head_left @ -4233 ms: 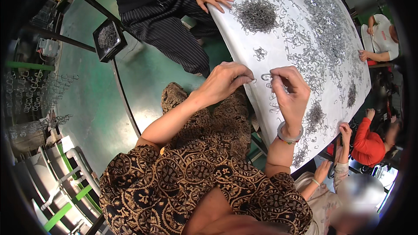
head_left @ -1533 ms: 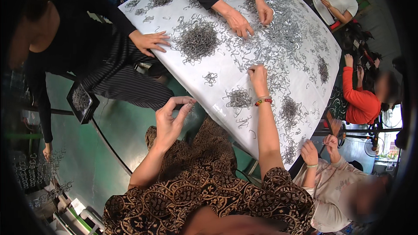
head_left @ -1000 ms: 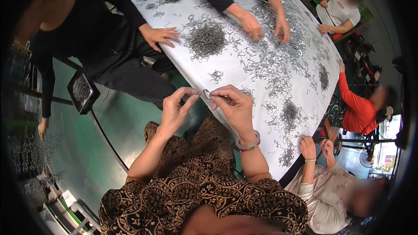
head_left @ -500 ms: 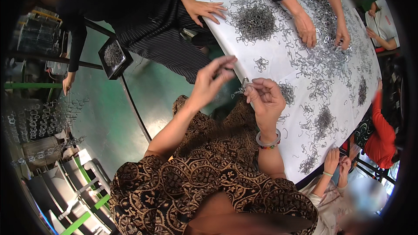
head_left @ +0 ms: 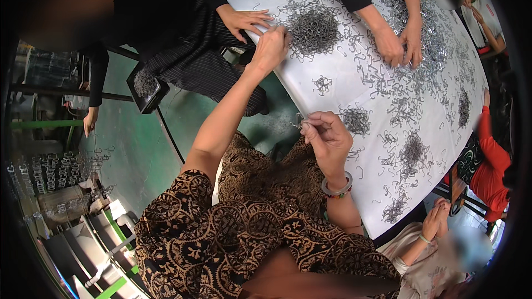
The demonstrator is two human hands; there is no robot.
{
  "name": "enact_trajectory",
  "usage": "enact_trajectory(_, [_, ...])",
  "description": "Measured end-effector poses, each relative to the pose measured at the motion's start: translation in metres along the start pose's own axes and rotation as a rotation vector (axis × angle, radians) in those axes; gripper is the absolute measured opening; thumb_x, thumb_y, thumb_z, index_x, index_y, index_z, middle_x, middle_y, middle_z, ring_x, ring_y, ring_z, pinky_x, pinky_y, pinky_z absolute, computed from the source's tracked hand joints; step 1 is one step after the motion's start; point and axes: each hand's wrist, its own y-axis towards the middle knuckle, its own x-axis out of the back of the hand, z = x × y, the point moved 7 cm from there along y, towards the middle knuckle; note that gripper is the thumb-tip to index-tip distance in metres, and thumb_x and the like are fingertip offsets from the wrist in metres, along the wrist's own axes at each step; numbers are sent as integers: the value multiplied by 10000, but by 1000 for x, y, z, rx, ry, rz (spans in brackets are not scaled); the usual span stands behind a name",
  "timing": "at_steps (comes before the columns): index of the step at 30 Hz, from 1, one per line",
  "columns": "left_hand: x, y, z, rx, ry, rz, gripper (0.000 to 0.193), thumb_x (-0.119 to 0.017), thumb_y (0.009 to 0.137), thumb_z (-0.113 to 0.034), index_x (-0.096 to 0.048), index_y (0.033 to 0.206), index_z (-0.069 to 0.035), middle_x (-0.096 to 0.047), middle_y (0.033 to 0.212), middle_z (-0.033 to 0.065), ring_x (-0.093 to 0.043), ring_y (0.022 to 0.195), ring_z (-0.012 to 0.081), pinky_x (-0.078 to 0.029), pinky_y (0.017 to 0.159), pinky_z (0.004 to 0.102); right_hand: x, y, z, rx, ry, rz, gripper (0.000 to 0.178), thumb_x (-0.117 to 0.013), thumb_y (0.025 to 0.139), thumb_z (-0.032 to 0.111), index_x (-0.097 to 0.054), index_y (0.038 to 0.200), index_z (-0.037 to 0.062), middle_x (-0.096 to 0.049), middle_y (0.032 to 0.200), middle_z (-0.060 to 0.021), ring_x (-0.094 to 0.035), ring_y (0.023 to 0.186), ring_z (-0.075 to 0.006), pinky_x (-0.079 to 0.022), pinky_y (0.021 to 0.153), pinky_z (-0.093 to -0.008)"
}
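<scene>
My left hand (head_left: 270, 50) reaches out to the left edge of a big heap of small metal wire hooks (head_left: 314, 32) on the white table. Its fingers are drawn together, and whatever is between them is hidden. Over the near table edge, my right hand (head_left: 327, 135) pinches small metal hooks (head_left: 299, 122) between thumb and fingers; how many is hard to make out. A small cluster of hooks (head_left: 321, 84) lies between my two hands, and another heap (head_left: 356, 120) sits just right of my right hand.
Loose hooks and heaps spread over the white table (head_left: 299, 80). A co-worker's hand (head_left: 244, 22) rests at its left edge; another co-worker's hands (head_left: 400, 50) gather hooks at the far side. A black tray of small metal pieces (head_left: 147, 86) stands left, near hanging hook chains (head_left: 52, 174).
My left hand has moved away from my right, up to the big heap, and its fingers have closed. My right hand keeps its pinch. The co-worker's two hands across the table have come together.
</scene>
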Motion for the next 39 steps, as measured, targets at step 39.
enact_trajectory(39, [-41,-28,12,243,-11,391,245,-678,758,-170,-752,961,-55,-710,871,202,-696,840,333,-531,817,378,-4,-18,3,70,27,-65,208,-648,880,-52,-580,1076,-52,-650,871,-78,-609,709,-79,-485,575,-196])
